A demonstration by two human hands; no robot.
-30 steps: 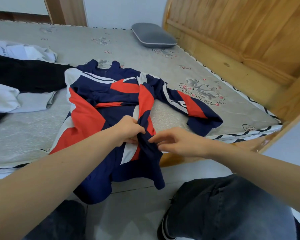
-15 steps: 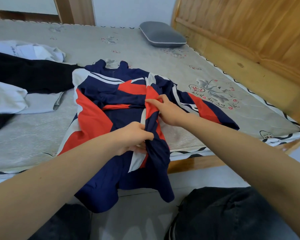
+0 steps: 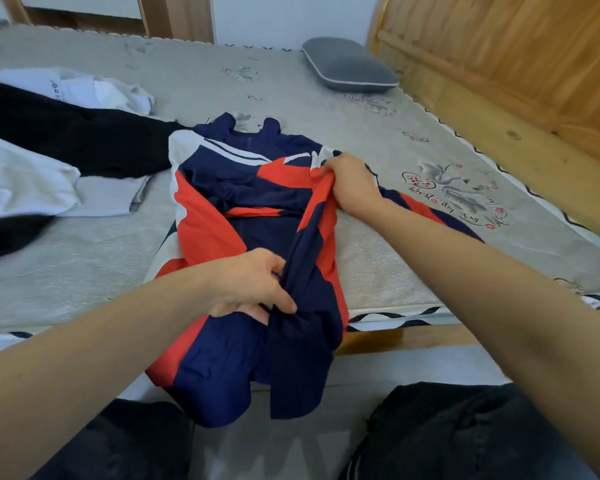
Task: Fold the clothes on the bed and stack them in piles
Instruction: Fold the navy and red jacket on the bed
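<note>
While the left hand grips the jacket sleeve (bunched), the outstretched right hand pinches its shoulder.

You have a jacket in front of you in navy blue with big orange-red panels, white patches at its shoulder and side, and 3 thin white stripes slanting across the chest. To your left lie a black garment, a white garment and another white piece with small grey lettering. The mattress cover under them is pale grey, printed with grey flowers, small red dots and dark script, and edged with a black-and-white zigzag border. The pillow is dark grey with light piping. The headboard is honey-coloured wood. Your trousers are black.
</note>
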